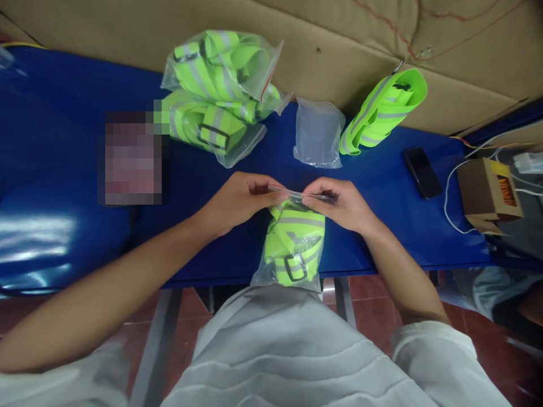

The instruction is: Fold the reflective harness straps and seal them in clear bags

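Note:
A clear plastic zip bag [314, 277] lies at the table's front edge, its lower end against my shirt. Inside it is a folded neon-yellow reflective strap [294, 234] with grey stripes and a black buckle. My left hand [244, 198] pinches the left part of the bag's top edge between thumb and fingers. My right hand [339, 202] pinches the same edge a little further right, the thumbs nearly meeting. The bag's mouth is pressed flat between the fingers, and I cannot tell whether its seal is closed.
Filled bags of neon straps [220, 73] are piled at the back. Beside them are flat clear bags [319, 133] and a loose rolled strap [384, 113] by the cardboard wall [331, 51]. A phone [422, 172] and a small cardboard box [487, 189] with cables lie right. A pixelated patch covers something left.

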`<state>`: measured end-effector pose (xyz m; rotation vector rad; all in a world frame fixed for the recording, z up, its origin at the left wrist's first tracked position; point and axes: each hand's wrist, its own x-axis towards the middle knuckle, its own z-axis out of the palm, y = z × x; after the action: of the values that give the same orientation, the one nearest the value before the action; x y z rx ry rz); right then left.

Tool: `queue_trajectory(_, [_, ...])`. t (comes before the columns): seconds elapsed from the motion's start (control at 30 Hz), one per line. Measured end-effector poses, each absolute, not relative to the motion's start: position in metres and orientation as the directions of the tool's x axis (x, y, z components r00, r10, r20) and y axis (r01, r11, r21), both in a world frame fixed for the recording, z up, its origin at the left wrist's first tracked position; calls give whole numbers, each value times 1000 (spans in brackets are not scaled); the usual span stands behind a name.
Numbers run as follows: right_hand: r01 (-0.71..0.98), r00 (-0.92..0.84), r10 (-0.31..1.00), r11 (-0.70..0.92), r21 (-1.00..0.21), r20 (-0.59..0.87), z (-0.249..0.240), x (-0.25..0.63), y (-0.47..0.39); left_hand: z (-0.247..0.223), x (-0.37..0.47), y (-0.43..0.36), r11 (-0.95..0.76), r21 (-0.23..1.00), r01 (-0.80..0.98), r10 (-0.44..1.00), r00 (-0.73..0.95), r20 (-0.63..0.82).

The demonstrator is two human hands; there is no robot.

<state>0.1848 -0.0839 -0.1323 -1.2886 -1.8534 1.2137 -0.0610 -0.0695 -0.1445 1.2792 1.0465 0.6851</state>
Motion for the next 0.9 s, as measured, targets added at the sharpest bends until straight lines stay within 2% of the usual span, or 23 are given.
queue_trajectory(0.17, [398,-397,917,125,-909,-47,-131,184,-84,-141,-57,-75,82,974,210,907,390,-161])
queue_trajectory(0.4, [448,-411,910,248,-859,49,-134,179,-88,-146,-55,-77,6,968,249,908,404,-109])
queue_trajectory(0.53, [445,-384,921,249,-860,68,-135,181,-88,-147,-56,-74,18,969,245,900,419,-122])
queue_trajectory(0.77, [376,-386,922,183,-909,26,-137,184,-85,-140,-60,-69,170,970,173,852,470,-233])
queue_trajectory(0.9, [385,-369,929,191,-903,39,-137,184,-85,-141,-61,-69,94,978,189,871,459,-173])
